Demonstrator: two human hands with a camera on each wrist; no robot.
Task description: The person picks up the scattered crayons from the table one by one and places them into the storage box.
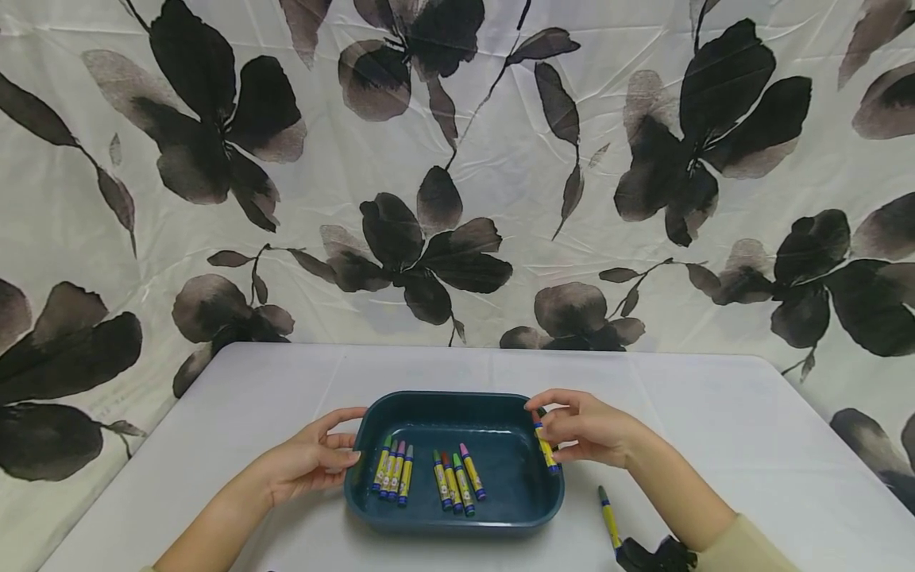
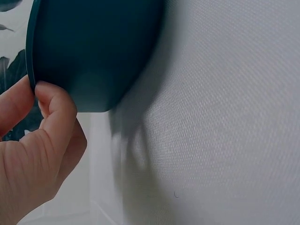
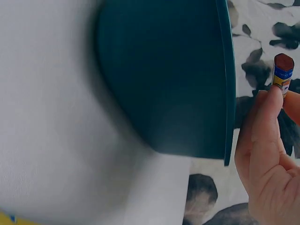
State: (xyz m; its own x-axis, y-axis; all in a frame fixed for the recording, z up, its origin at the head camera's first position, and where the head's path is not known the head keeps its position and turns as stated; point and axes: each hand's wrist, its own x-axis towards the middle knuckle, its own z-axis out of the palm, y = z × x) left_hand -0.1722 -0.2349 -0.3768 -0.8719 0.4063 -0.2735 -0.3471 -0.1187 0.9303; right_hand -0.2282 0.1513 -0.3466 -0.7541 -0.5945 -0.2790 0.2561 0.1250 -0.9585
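A dark teal tray (image 1: pixel 515 500) stands on the table, its left rim pinched between the thumb and fingers of my left hand (image 1: pixel 318 454). The left wrist view shows that hand (image 2: pixel 44 140) at the tray's outer wall (image 2: pixel 93 61). Over the right rim, my right hand (image 1: pixel 589 429) pinches a red-brown crayon (image 1: pixel 546 449) with a yellow and blue wrapper; a dark tip shows beside it. In the right wrist view the crayon's reddish end (image 3: pixel 283 63) sticks up above the fingertips. Inside the tray lie several crayons (image 1: pixel 393 473) at left and several more (image 1: pixel 458 482) mid-tray.
One dark green-tipped crayon (image 1: pixel 609 516) lies on the white table (image 1: pixel 286 381), right of the tray. A black wrist mount (image 1: pixel 654 554) sits on my right forearm near it. Behind the table hangs a floral cloth (image 1: pixel 457 159).
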